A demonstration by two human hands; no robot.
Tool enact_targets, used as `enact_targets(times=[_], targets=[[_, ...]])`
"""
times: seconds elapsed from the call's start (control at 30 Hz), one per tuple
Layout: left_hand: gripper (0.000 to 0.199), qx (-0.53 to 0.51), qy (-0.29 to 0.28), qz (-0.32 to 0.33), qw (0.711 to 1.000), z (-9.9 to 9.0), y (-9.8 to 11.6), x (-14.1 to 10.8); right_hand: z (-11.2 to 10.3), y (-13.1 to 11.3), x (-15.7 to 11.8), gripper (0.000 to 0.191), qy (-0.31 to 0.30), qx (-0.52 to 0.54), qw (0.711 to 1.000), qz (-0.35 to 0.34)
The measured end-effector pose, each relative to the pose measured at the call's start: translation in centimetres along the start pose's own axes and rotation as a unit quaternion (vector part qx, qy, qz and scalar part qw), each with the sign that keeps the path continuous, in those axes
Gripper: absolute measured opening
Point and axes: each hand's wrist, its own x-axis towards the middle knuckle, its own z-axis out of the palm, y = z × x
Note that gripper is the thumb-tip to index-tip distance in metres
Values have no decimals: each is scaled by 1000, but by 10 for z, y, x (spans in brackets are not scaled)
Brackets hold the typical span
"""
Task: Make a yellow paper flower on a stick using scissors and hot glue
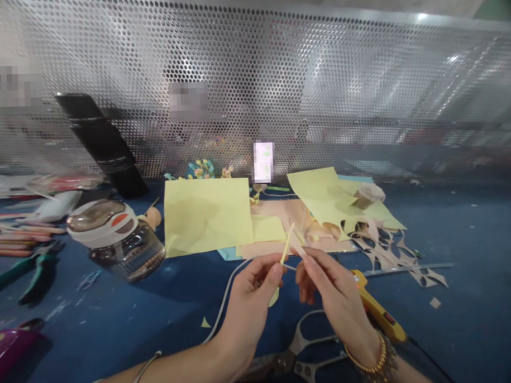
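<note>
Near the middle of the view my left hand [259, 283] pinches a thin pale yellow strip [288, 242] that points upward. Close beside it on the right, my right hand [328, 278] holds a flat whitish strip [298, 247] between thumb and fingers. The tops of the two strips lie close together; whether they touch I cannot tell. A small yellow-green piece [274, 297] shows under my left hand. Beyond the hands lie yellow paper sheets [208, 215] and peach paper [277, 209]. Large scissors [282, 362] lie below the hands, partly hidden by my left forearm.
A glass jar [129, 246], green-handled pliers [40, 266] and a purple tool [13, 351] are at left. On the right are a yellow glue gun [379, 310] and cut paper scraps [383, 248]. Behind stand a black box [105, 146] and a perforated metal screen [234, 64].
</note>
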Motion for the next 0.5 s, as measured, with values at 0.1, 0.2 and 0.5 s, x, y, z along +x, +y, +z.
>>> enact_targets(times=[0.1,0.2,0.5], targets=[[18,4,4,0,1000,1,1,0,0,1,0,26,8,0,1000,-3],[18,9,6,4,1000,0,1,0,0,1,0,24,11,-4,1000,-13],[15,14,0,30,999,-1,0,1,0,-1,-2,20,12,-26,999,-40]])
